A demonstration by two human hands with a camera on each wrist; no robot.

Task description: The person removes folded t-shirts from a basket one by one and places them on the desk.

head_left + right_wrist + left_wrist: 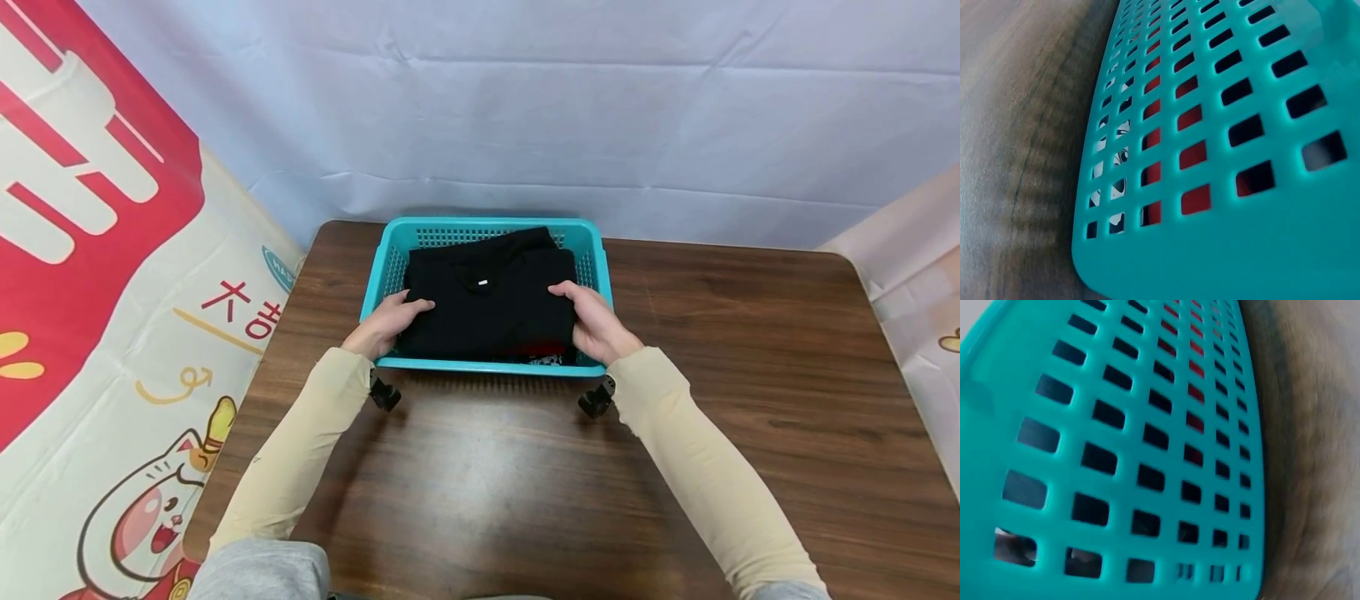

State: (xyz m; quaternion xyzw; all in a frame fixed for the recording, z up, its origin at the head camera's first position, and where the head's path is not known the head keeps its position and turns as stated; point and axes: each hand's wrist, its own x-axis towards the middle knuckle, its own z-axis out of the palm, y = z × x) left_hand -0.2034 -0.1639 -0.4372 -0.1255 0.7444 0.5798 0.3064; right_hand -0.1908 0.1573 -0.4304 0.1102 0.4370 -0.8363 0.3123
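Pinches folded black shirt [495, 304] mid-frame with left hand [386, 323] and right hand [596, 323] at ends of crosswise long axis.

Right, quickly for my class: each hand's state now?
Left hand: holding the folded black shirt by its left side.
Right hand: holding that shirt by its right side.

The left hand [386, 322] and right hand [596, 323] hold opposite sides of a folded black shirt [491, 304] inside a turquoise basket [480, 365] on a brown surface [480, 475].
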